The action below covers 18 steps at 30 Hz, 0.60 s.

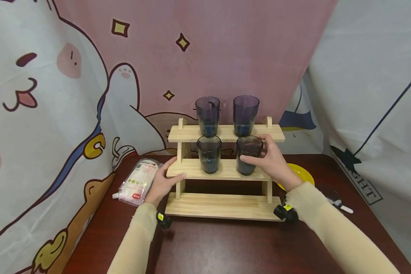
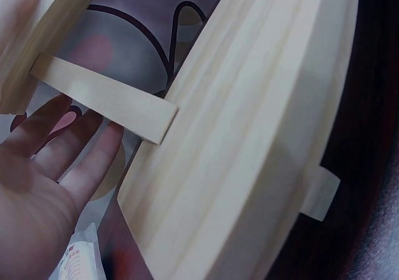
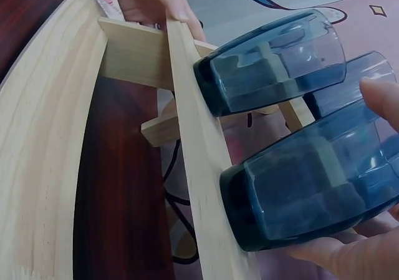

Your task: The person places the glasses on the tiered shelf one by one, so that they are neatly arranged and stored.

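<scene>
A three-tier wooden shelf rack [image 1: 222,205] stands on the table. My left hand [image 1: 163,182] grips the left end of its middle tier, thumb on the front edge and fingers behind. My right hand [image 1: 272,161] holds a dark blue-grey glass tumbler [image 3: 312,174] by its side, thumb across the front. That tumbler stands upright on the right part of the middle tier. Beside it, to the left, is a matching tumbler [image 1: 209,154]. Two more tumblers, a left one [image 1: 207,114] and a right one [image 1: 246,114], stand on the top tier. The bottom tier holds nothing.
A clear spouted pouch [image 1: 140,180] with white contents lies left of the rack. Behind my right wrist, a yellow plate [image 1: 301,173] is partly hidden. A small white-handled item [image 1: 344,208] lies farther right. Patterned cloth [image 1: 226,45] hangs behind the table.
</scene>
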Each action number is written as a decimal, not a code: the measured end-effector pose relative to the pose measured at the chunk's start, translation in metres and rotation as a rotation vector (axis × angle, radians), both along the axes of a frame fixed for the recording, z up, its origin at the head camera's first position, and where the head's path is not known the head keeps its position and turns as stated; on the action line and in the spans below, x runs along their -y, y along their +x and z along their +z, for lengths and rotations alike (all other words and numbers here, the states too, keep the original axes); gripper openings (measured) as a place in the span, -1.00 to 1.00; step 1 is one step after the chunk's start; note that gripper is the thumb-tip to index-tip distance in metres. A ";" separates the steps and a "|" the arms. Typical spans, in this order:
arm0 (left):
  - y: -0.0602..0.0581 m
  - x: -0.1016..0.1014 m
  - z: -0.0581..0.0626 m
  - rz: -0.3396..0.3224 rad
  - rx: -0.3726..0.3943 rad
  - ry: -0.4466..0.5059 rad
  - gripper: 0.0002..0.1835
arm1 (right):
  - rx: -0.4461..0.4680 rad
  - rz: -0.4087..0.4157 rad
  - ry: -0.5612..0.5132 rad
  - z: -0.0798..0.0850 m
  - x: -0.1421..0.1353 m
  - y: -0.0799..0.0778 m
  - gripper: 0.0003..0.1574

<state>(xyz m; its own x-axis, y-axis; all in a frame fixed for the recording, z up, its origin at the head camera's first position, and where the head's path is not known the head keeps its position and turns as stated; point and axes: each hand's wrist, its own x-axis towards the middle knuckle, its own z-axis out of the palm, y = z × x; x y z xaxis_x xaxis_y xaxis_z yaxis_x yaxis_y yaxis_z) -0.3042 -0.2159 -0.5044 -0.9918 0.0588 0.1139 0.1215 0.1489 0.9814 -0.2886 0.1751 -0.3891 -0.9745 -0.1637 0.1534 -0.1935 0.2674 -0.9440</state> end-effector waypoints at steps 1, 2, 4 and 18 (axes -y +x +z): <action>0.000 0.000 0.000 0.000 -0.006 0.001 -0.15 | 0.001 0.000 0.001 0.000 0.001 -0.001 0.14; 0.001 0.000 0.000 -0.001 -0.012 0.002 -0.16 | -0.002 0.002 0.000 0.000 0.002 -0.001 0.14; 0.001 0.000 -0.001 -0.002 -0.018 0.003 -0.16 | -0.008 0.009 -0.011 0.000 0.003 -0.002 0.12; 0.001 -0.002 -0.002 0.004 -0.051 0.021 -0.15 | -0.031 0.014 0.042 -0.003 0.002 0.003 0.21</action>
